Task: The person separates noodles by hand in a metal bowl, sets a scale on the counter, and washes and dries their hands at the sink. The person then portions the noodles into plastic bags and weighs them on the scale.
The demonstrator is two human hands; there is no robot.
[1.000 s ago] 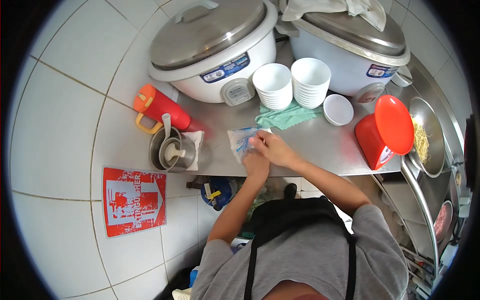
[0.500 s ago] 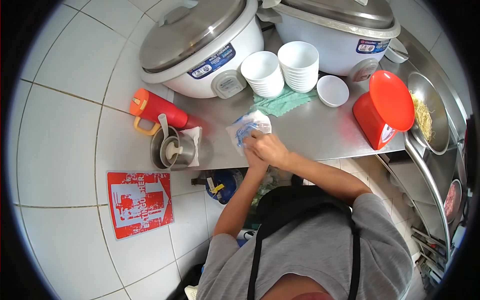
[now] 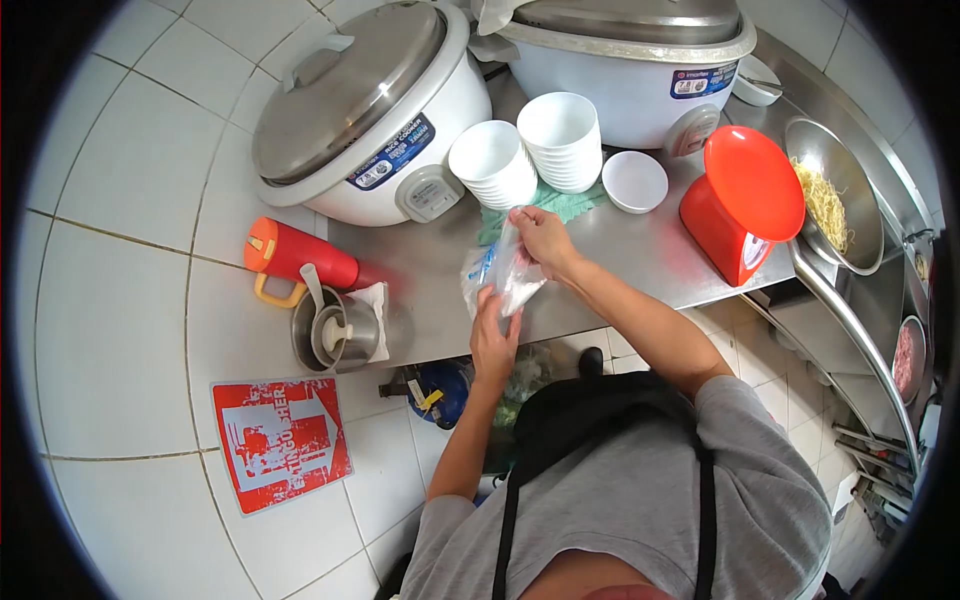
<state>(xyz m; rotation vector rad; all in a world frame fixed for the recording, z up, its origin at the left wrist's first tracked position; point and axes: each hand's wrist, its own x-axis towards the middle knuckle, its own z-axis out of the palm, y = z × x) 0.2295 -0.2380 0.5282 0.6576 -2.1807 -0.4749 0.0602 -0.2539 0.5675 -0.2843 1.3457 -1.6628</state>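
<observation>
Plastic bag (image 3: 508, 275) extends between left hand (image 3: 493, 342) and the pinching right hand (image 3: 543, 242).

No longer bunching together as a half-second earlier, a person's hands are now working apart at the centre of the frame. The right hand (image 3: 541, 243), higher up, is pinching the top of a blue-printed plastic bag (image 3: 510, 272); the left hand (image 3: 493, 342), lower down, is touching its near edge, with clear plastic now stretching between.
</observation>
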